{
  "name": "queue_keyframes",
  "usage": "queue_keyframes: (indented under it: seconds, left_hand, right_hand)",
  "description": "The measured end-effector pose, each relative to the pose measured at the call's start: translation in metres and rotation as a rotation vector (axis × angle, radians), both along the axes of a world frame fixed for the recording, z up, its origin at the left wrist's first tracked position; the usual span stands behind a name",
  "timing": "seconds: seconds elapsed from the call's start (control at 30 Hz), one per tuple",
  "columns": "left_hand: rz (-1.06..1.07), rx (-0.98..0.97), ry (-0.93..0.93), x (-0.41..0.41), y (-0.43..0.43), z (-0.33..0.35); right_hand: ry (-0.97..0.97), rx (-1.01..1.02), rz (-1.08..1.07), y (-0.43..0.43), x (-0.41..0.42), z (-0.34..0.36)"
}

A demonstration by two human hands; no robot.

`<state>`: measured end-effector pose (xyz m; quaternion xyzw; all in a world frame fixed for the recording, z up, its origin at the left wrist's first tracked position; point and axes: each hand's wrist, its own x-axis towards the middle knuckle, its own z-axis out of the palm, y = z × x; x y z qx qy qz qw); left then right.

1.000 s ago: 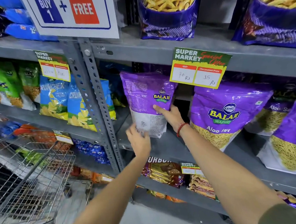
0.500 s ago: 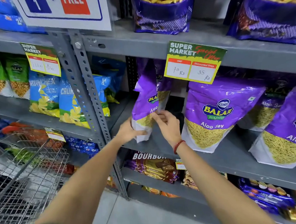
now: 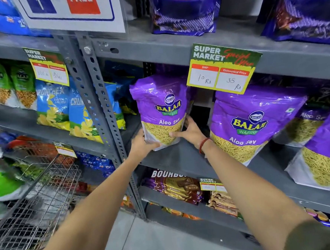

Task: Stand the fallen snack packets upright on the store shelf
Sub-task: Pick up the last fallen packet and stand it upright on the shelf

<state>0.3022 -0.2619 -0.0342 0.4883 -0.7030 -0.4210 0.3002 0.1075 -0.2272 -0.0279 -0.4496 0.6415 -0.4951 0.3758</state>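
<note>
Aloo Sev packet (image 3: 162,109) is gripped at its base by closed fingers of left hand (image 3: 142,144) and right hand (image 3: 189,132); long axis approx 12–6 o'clock, base touching shelf (image 3: 174,159).

You have turned the purple Aloo Sev packet (image 3: 162,109) right round: a second ago its back, with the white printed panel, faced you; half a second ago it stood edge-on; now the Balaji logo and the name face out, and the packet stands upright with its bottom edge on the grey shelf (image 3: 181,158). Your left hand (image 3: 142,144) has moved from below the packet to its lower left corner, thumb across the front. Your right hand (image 3: 189,132) has slid from the front face to the lower right side, fingers behind and thumb on the front. Your view has dropped slightly, so the offer sign (image 3: 72,12) is cut off higher.
</note>
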Motion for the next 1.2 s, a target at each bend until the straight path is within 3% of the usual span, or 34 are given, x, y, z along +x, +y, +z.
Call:
queue_keyframes:
  seconds: [0.2,0.47,0.67,1.2]
  left_hand:
    - [-0.002,0.042,0.040,0.001,-0.009,-0.001]
    - [-0.054,0.092,0.077,0.003,-0.018,-0.001]
    - [-0.054,0.054,0.081,0.003,-0.012,-0.004]
    - [-0.107,-0.031,0.045,0.014,-0.003,-0.012]
  right_hand:
    - [-0.036,-0.049,-0.026,0.007,0.005,0.001]
    - [0.037,-0.135,-0.244,0.026,0.023,-0.015]
    - [0.014,-0.042,-0.172,0.025,0.022,-0.026]
    - [0.072,-0.080,-0.216,0.049,0.050,-0.025]
